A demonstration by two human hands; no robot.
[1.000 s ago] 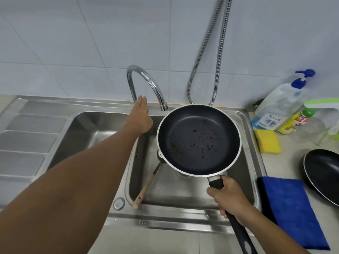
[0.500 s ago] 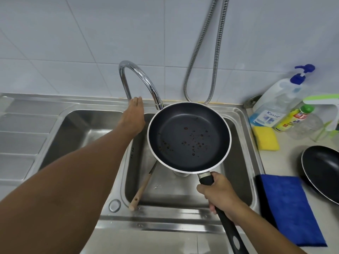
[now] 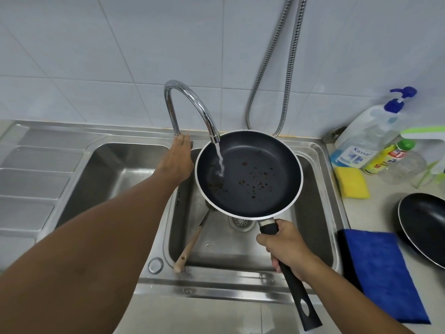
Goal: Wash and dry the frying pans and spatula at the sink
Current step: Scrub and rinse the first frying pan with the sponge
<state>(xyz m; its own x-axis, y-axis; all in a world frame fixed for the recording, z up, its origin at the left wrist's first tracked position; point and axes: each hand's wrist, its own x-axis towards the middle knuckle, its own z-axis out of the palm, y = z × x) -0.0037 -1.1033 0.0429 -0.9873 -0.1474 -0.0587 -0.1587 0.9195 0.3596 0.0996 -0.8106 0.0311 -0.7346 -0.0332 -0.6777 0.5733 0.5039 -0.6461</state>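
Note:
A black frying pan [image 3: 255, 169] with dark crumbs inside hangs over the right sink basin [image 3: 310, 218]. My right hand [image 3: 286, 249] grips its black handle. A stream of water falls from the chrome tap [image 3: 192, 102] onto the pan's left side. My left hand [image 3: 178, 160] reaches to the base of the tap; its fingers are hidden behind it, so what they hold is unclear. A wooden-handled spatula [image 3: 190, 244] leans in the basin under the pan, its blade hidden. A second black pan [image 3: 426, 225] lies on the counter at the right edge.
A blue cloth [image 3: 382, 273] lies on the counter right of the sink. Behind it are a yellow sponge [image 3: 351, 182], a pump bottle [image 3: 370, 136] and a yellow dish-soap bottle [image 3: 387, 155]. A left basin [image 3: 113, 169] and drainboard [image 3: 31, 177] lie to the left. A metal hose [image 3: 286, 66] hangs on the wall.
Water has started running from the tap into the pan. My left hand stays at the tap base; the pan has shifted slightly under the spout.

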